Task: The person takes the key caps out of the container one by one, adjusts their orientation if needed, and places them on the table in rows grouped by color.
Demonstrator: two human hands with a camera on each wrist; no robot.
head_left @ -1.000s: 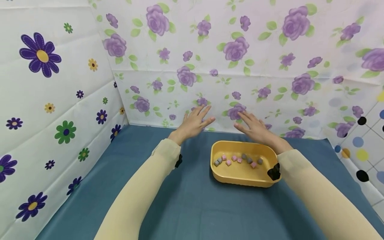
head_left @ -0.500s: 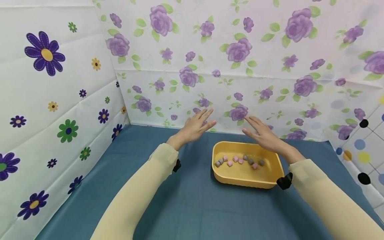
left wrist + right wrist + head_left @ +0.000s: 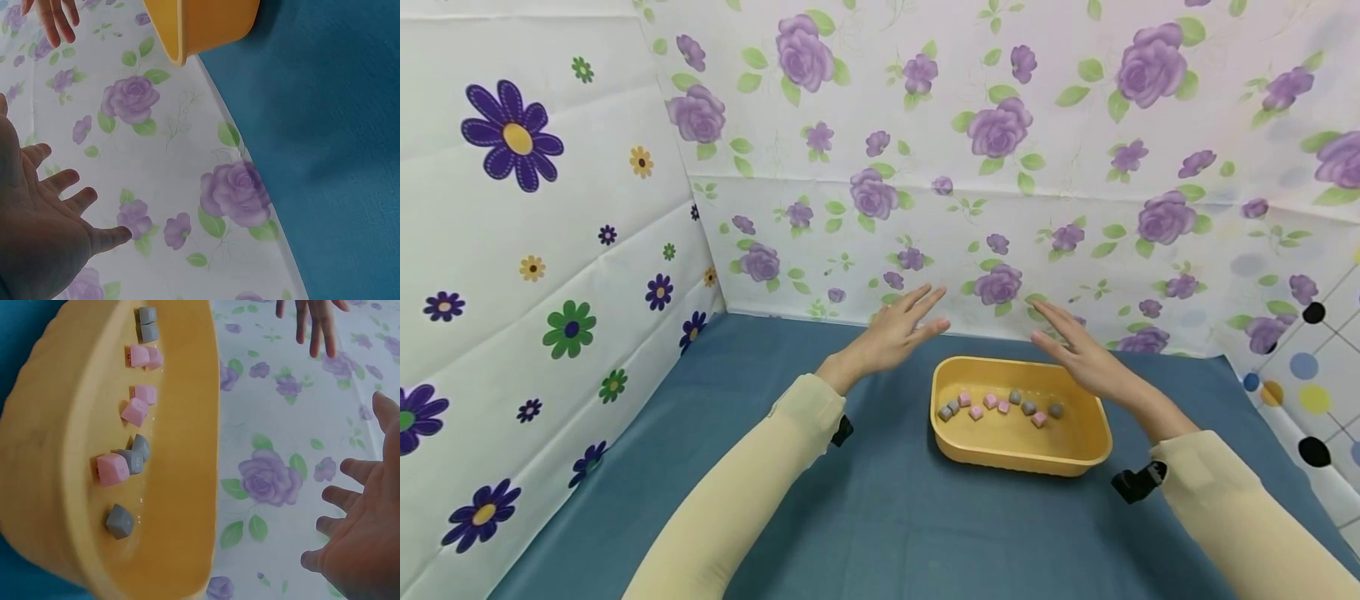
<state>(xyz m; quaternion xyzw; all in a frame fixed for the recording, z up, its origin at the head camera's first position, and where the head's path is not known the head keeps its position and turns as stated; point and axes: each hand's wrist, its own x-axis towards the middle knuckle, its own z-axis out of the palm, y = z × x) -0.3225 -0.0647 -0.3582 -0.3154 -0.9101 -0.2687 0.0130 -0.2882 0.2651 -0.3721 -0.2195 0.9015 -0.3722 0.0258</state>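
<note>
A yellow plastic tub [image 3: 1000,458] sits on the blue cloth, right of centre. Several pink keycaps [image 3: 112,470] and several grey keycaps [image 3: 119,522] lie loose on its floor. My left hand [image 3: 891,335] is raised to the left of the tub, fingers extended and holding nothing. Above the tub's back right corner hovers my right hand [image 3: 1092,358], its fingers straight and its palm bare. In the left wrist view the left palm [image 3: 44,219] shows with fingers spread. The right wrist view shows the right palm [image 3: 369,519] beside the tub, not touching it.
Blue cloth [image 3: 880,517] covers the tabletop. A white sheet with purple roses [image 3: 872,193] hangs behind it, and a daisy-print sheet [image 3: 568,329] hangs at the left. A dotted sheet [image 3: 1311,400] stands at the right. Each wrist wears a black device [image 3: 1138,482].
My right hand has moved right and slightly down, apart from the left. The left hand has shifted slightly right and down. The tub and keycaps keep their arrangement.
</note>
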